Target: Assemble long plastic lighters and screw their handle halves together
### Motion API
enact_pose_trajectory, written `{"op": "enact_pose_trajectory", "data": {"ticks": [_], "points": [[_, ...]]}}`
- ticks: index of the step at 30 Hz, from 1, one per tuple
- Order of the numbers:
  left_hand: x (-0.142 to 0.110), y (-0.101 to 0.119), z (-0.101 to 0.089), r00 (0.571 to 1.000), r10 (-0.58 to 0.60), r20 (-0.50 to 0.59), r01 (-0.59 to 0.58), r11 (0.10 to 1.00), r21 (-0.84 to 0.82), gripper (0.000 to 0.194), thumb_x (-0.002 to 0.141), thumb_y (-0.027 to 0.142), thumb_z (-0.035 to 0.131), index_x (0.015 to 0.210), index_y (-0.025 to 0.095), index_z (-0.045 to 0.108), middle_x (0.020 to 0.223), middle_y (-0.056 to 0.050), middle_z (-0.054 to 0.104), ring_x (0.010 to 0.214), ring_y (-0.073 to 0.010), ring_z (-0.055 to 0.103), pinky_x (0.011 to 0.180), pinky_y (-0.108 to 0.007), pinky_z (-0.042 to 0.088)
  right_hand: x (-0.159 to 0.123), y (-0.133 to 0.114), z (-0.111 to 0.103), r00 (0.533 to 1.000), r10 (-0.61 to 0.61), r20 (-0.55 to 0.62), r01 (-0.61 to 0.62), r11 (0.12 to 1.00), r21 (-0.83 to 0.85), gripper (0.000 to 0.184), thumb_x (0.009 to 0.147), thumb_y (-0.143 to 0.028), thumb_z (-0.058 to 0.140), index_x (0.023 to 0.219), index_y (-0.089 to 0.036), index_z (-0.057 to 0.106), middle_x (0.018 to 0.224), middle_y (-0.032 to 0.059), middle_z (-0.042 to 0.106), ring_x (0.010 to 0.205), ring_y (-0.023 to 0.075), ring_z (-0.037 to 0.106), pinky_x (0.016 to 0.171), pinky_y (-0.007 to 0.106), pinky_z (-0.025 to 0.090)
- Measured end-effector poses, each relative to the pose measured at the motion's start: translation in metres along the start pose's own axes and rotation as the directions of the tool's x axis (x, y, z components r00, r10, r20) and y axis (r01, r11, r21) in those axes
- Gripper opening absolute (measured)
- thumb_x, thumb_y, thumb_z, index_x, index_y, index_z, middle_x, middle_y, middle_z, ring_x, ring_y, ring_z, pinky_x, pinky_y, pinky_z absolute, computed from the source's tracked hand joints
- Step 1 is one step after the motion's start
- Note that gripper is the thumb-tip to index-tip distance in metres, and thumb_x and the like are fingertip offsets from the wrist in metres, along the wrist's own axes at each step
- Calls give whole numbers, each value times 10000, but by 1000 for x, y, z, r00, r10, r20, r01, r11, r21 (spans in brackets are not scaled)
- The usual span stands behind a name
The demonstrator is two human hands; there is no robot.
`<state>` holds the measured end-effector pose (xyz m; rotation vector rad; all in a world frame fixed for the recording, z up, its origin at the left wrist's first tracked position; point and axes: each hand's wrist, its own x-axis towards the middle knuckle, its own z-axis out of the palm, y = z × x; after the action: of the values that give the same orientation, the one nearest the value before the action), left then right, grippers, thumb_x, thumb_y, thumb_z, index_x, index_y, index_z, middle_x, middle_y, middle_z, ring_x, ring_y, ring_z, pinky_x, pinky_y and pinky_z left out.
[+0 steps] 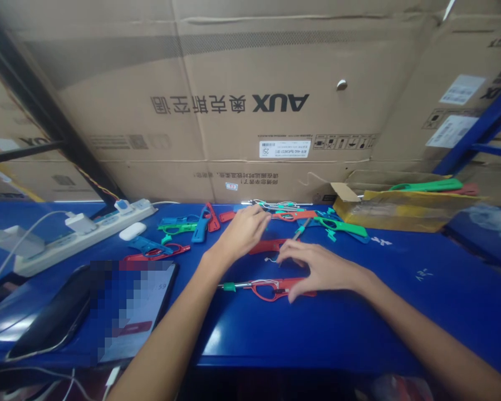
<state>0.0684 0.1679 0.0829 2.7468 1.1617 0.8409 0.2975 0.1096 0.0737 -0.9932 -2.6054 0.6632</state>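
Observation:
My left hand [246, 231] reaches to the back of the blue table, its fingers curled together. What they hold, if anything, is hidden. My right hand [317, 267] arches over the middle, thumb and fingers wide apart. Its thumb lies over the handle of a red lighter shell [265, 295], which carries a thin metal tube with a green piece [229, 287] and white wires. Another metal tube [303, 228] slants behind the right fingers; whether they touch it I cannot tell. A second red shell [263, 247] lies between the hands.
Red, blue and green lighter shells [200, 225] lie at the back left. A green shell [346, 227] is near a cardboard box [401, 211] of more shells. A power strip [83, 239], white earbud case [132, 231] and tablet [144, 306] are left. Large cardboard [234, 55] stands behind.

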Motion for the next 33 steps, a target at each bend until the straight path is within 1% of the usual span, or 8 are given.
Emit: {"op": "enact_pose_trajectory", "data": {"ticks": [5,11,15,19,23,26,29,33], "points": [[-4,-11,-5,999,48,16,-46,993,-109,446,955,58,371,1341,162,569,1100,-86,583,1028,-194,570,926,-323,488,-2,-14,4,995,11,98,-3,997,-74,544,753,-636,756,1148,-273,668,1146,12,676,983,227,652,778,312,436],[-3,-12,-12,995,76,58,-72,996,-53,540,867,-39,371,1307,150,622,1058,-96,618,926,-180,600,824,-289,507,-2,-11,1,992,45,114,-28,989,-144,311,863,-529,705,943,-231,664,1010,-10,679,806,164,624,667,284,383],[-3,-7,-17,996,68,65,-63,995,-76,424,956,49,395,1251,168,676,1016,-89,675,898,-192,637,780,-301,512,-3,-6,-1,993,84,82,-70,984,-165,273,876,-481,701,953,-224,654,988,-2,673,801,169,617,657,284,383],[-4,-3,-20,981,142,131,-114,973,-201,274,1000,191,489,1118,203,736,1021,-56,731,914,-184,674,814,-297,516,-2,2,-2,994,91,51,-80,978,-193,300,907,-499,662,982,-208,662,988,25,677,837,196,637,683,301,419],[-4,5,-22,967,164,197,-113,962,-248,283,1011,231,480,1047,197,758,1077,-62,726,947,-176,669,844,-293,507,-2,10,-3,997,80,4,-78,975,-208,339,937,-520,617,1046,-204,675,1088,55,676,942,226,657,750,325,467],[-6,12,-24,953,96,289,-30,974,-226,221,975,276,561,1057,218,758,995,-42,749,857,-168,672,773,-280,489,-4,13,-4,995,97,-8,-96,966,-239,361,948,-531,593,1078,-203,671,1096,69,673,953,239,660,750,336,477],[-11,14,-23,913,21,407,76,973,-219,152,917,294,641,993,244,763,873,-6,766,744,-153,666,676,-260,450,-5,15,-5,994,112,-20,-113,963,-245,369,930,-546,614,1043,-198,665,1052,66,674,919,238,659,721,328,468],[-18,12,-20,892,8,452,94,974,-204,119,891,317,671,897,273,781,836,11,769,725,-151,663,649,-262,424,-5,17,-4,993,114,-36,-119,968,-223,346,917,-537,637,1008,-203,657,1017,56,676,897,229,652,692,310,449]]}}
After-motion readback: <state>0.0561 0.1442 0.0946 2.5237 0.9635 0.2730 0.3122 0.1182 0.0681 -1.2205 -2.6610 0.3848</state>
